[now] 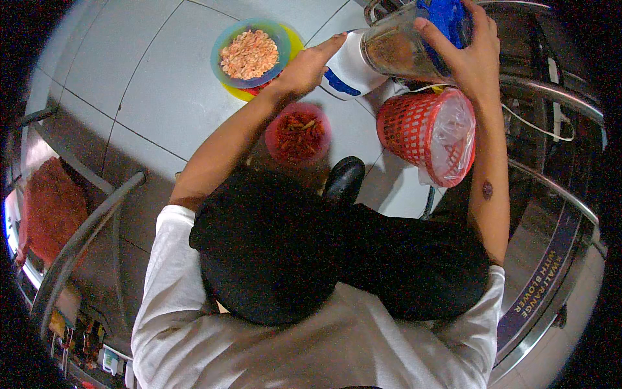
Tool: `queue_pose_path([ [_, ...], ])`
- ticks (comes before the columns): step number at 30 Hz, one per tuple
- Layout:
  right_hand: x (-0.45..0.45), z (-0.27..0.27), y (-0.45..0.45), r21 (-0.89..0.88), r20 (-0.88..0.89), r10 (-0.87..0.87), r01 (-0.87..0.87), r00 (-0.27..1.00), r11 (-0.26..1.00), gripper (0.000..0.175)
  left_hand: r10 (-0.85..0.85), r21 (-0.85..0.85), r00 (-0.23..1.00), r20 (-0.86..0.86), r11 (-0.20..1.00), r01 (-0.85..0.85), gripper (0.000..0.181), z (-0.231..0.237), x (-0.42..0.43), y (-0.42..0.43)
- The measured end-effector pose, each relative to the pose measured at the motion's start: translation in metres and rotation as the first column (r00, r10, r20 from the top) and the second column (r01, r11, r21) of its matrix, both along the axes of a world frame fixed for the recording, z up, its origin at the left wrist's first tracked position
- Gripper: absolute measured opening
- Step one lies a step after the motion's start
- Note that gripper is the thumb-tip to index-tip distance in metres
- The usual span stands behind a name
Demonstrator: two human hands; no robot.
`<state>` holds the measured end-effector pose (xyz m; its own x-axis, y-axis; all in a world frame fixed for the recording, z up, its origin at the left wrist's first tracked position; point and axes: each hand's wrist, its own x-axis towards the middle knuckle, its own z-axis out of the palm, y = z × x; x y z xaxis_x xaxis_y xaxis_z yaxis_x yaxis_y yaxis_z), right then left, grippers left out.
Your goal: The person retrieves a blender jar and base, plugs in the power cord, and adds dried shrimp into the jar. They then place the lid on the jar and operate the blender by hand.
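Observation:
A blender stands on the tiled floor, its white motor base (351, 65) below a clear jar (401, 48) with brownish contents. My right hand (469, 53) is spread over the blue lid (444, 22), thumb on one side and fingers on the other. My left hand (308, 68) lies against the side of the base, fingers stretched along it; its grasp is partly hidden. Near my left wrist, a translucent blue bowl (250, 53) of what look like small dried shrimp sits over a yellow container (293, 41) with something red inside. A pink bowl (298, 133) holds dried red chillies.
A red perforated plastic basket (408, 126) lined with a clear bag stands beside the blender. To the right runs a steel kitchen range (544, 262) bearing writing. A metal tube frame (92, 233) and a reddish sack (53, 209) are at left. A white cord (534, 126) hangs at right.

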<state>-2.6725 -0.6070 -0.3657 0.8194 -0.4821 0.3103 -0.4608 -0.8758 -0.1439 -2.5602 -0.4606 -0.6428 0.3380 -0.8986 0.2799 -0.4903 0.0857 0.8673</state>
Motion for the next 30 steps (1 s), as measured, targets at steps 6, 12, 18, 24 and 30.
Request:
queue_pose_path([
  [6,0.0,-0.007,-0.006,-0.043,0.046,0.051,-0.049,0.998,0.998,0.082,0.019,0.036,0.949,0.314,0.999,-0.031,0.092,-0.016,-0.003,-0.007],
  [12,-0.004,-0.004,-0.003,-0.043,0.047,0.037,-0.035,0.998,0.998,0.082,0.056,0.125,0.8,0.597,0.979,-0.162,0.073,-0.014,-0.02,-0.01],
  [18,-0.005,0.002,0.001,-0.012,0.019,0.001,-0.001,1.0,1.0,0.084,0.052,0.208,0.888,0.457,0.964,-0.163,0.077,-0.013,-0.031,-0.008],
  [24,-0.001,0.005,0.005,0.007,0.008,-0.006,0.006,1.0,1.0,0.089,0.086,0.064,0.916,0.392,0.991,-0.121,0.064,0.01,-0.034,0.023],
  [30,-0.011,-0.002,-0.022,0.013,0.007,0.055,-0.056,0.998,0.998,0.096,0.226,-0.069,0.969,0.103,0.973,-0.22,0.045,0.062,-0.027,0.105],
])
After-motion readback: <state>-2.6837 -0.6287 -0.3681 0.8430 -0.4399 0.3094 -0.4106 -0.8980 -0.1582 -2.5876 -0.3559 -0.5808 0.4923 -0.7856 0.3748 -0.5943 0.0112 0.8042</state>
